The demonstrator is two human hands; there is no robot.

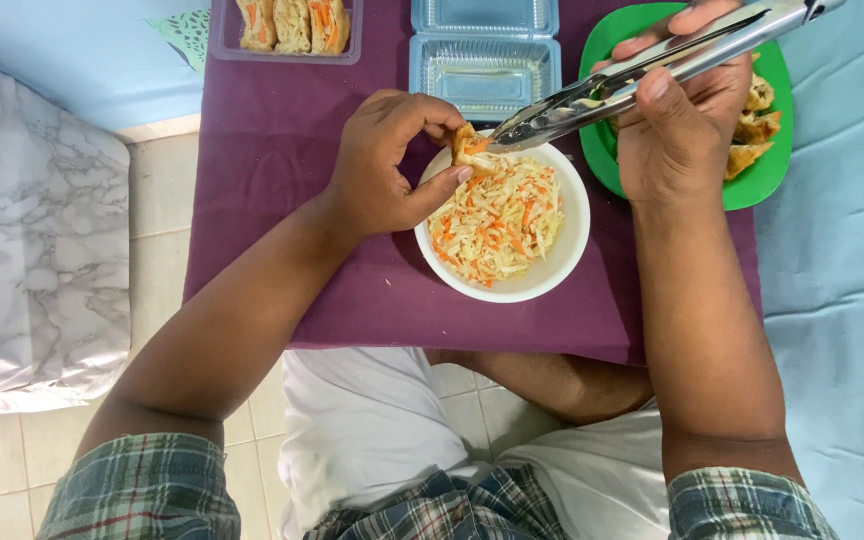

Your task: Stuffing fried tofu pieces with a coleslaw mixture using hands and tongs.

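Note:
My left hand (387,160) pinches a small fried pastry pocket (469,148) over the rim of a white bowl (570,235). The bowl holds shredded cabbage and carrot filling (497,225). My right hand (677,115) grips metal tongs (632,78), whose tips meet at the pastry's open side. Behind that hand a green plate (762,175) carries fried pastries (757,125), partly hidden by the hand.
A purple cloth (282,180) covers the small table. At the back stand an open clear plastic container (485,55) and another clear tray (287,28) with filled pastries. Blue fabric (842,300) lies on the right, marbled sheet (32,260) on the left.

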